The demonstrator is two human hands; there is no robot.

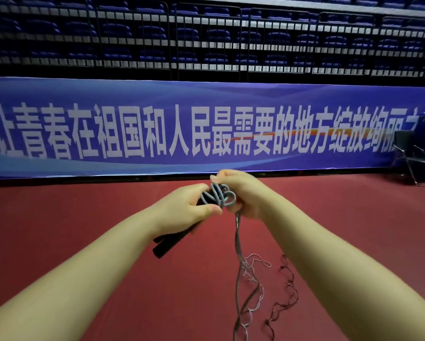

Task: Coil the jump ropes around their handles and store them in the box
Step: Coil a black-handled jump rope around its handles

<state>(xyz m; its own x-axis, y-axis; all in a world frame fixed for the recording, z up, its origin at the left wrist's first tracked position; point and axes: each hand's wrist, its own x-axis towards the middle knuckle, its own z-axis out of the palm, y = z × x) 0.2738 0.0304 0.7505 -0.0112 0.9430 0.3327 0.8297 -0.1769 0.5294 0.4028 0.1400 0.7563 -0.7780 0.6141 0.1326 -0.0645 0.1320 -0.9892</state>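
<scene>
Two black handles (172, 239) of a jump rope sit side by side in the left hand (189, 210), fingers curled round them, ends pointing down-left. Grey-blue rope (220, 196) is looped over the handles' top w/ several turns; the right hand (241, 193) pinches the loops there, thumb & fingers closed on cord. Rest of the rope hangs down to the red sports floor (83, 217), kinked. Behind: blue banner (157, 134) w/ white Chinese text "让青春在祖国和人民最需要的地方绽放", blue stadium seats (145, 28), a black chair (413, 153) at right.

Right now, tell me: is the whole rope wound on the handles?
No, a long stretch of rope hangs down from the hands.
</scene>
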